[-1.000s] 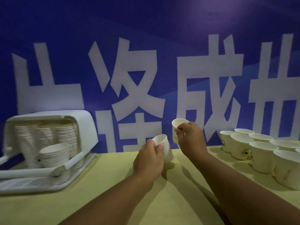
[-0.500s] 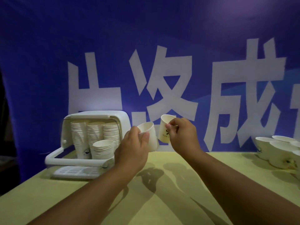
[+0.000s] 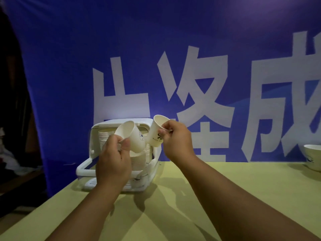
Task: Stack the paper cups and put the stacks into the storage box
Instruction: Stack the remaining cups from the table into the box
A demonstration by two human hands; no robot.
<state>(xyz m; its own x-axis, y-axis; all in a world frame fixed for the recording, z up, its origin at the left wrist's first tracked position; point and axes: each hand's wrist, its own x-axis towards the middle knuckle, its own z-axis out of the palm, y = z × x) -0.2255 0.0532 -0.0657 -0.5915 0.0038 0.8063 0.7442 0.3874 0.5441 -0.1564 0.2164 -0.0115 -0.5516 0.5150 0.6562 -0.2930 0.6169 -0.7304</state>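
Your left hand [image 3: 112, 160] grips one paper cup [image 3: 132, 138] by its side, with the thumb in front and the fingers curled behind. This cup leans, its mouth turned up and to the left. Your right hand [image 3: 176, 141] pinches a second cup [image 3: 156, 133] at its wall, and this one is nearly upright with the mouth on top. The two cups are just beside each other in the air, in front of the open storage box [image 3: 83, 168]; I cannot tell if they touch. Inside the box some stacks [image 3: 105, 138] stand upright, partly hidden behind your left hand.

The step in hand, as I judge it, is to nest one cup into the other. To do it well, first bring both cups to the same tilt, so the bottom of one looks straight into the mouth of the other. Hold the lower cup lightly: paper walls bend easily, and a squeezed mouth becomes oval and refuses the other cup. Slide it in straight and do not force it. Another loose cup [image 3: 312, 159] stands on the table [image 3: 243, 188] at your right
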